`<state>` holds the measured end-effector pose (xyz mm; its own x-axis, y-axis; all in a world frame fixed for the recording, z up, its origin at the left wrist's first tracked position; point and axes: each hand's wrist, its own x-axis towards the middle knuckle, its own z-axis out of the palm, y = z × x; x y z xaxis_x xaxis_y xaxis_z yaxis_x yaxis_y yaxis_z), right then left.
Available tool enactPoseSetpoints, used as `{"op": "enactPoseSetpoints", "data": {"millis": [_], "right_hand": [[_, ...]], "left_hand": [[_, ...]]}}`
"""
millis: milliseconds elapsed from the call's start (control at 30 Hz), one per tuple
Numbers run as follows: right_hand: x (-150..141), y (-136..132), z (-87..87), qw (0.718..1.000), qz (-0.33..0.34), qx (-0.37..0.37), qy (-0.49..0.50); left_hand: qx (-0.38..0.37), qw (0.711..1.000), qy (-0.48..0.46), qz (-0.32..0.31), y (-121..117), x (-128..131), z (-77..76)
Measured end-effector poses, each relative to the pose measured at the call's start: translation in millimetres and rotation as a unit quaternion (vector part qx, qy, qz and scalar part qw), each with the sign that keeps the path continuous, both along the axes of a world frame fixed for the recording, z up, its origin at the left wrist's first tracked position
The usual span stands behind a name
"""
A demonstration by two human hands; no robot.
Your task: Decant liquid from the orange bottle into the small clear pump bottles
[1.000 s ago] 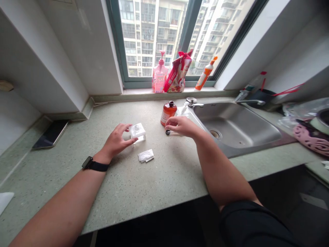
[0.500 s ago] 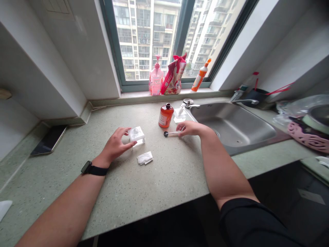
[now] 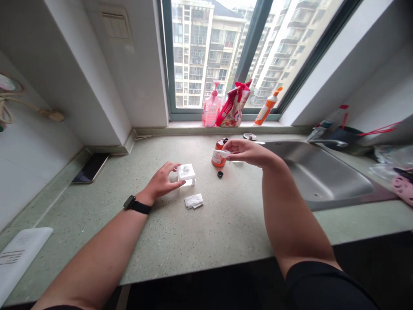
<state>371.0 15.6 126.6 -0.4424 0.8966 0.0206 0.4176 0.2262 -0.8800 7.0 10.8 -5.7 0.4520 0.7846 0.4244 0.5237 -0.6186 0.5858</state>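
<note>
My left hand [image 3: 163, 182] grips the sides of a small clear plastic cube box [image 3: 186, 174] standing on the speckled green countertop [image 3: 200, 241]. My right hand [image 3: 245, 153] is raised and pinches a thin white tube [image 3: 220, 153] in front of an orange bottle with a black neck [image 3: 218, 158]. A small black cap [image 3: 220, 174] lies on the counter below the tube. A folded white tissue [image 3: 193, 201] rests close to the box, nearer me.
A steel sink [image 3: 318, 172] and faucet [image 3: 325, 143] lie right of my right hand. A pink pump bottle [image 3: 211, 111], a red-and-white bag [image 3: 232, 107] and an orange spray bottle [image 3: 266, 113] stand on the windowsill. A phone [image 3: 90, 168] lies at the left.
My right hand has lifted the white tube off the counter, and the black cap now lies separately. My left hand stays on the box. The whole view has shifted as my head moved.
</note>
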Motion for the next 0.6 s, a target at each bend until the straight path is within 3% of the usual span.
{"op": "enactPoseSetpoints", "data": {"millis": [100,200,367,600], "right_hand": [[-25.9,1.3,23.6,0.999,0.013,0.051,0.003],[-49.5,0.8,32.5,0.994,0.028,0.108,0.009],[-74.4,2.7,18.3,0.99,0.063,0.126,-0.024],[-68.9,9.2,4.3,0.985,0.026,0.151,-0.078]], "left_hand": [[-0.008,1.0,-0.009,-0.004,-1.5,0.6,1.5],[-0.018,1.0,-0.006,-0.004,-2.4,0.4,3.0],[-0.03,1.0,-0.002,-0.005,-2.1,-0.2,4.3],[-0.029,0.999,0.003,-0.021,-2.3,-1.4,6.8]]}}
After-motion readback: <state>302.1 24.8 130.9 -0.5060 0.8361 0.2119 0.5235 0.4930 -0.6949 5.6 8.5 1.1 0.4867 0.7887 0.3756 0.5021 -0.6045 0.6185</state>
